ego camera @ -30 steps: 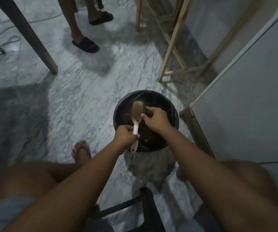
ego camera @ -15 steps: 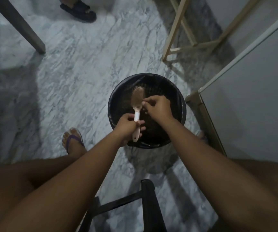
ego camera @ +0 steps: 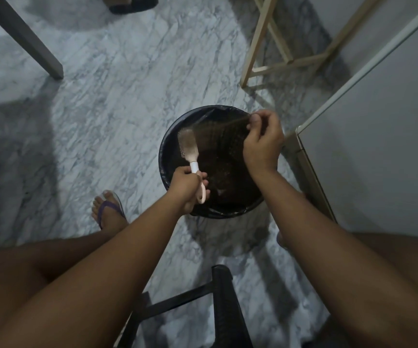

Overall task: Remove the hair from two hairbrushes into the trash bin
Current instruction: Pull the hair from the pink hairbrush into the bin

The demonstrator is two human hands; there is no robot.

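A black trash bin [ego camera: 167, 146] lined with a dark bag stands on the marble floor in front of me. My left hand [ego camera: 186, 187] grips the pale handle of a hairbrush [ego camera: 189, 149], holding its head over the bin's left side. A sheet of brown hair [ego camera: 221, 130] stretches from the bristles up to the right. My right hand [ego camera: 262, 141] pinches the far end of that hair above the bin's right rim. Only one hairbrush is in view.
A white cabinet [ego camera: 368, 151] stands close on the right of the bin. A pale wooden frame [ego camera: 273, 59] is behind it, a grey table leg [ego camera: 27, 43] at the upper left. My sandalled foot [ego camera: 108, 212] is left of the bin, a black chair frame [ego camera: 218, 305] below.
My right hand has pulled away from the brush head up and to the right, drawing the hair off the bristles. The left hand has tilted the brush leftward. The camera has tipped further down.
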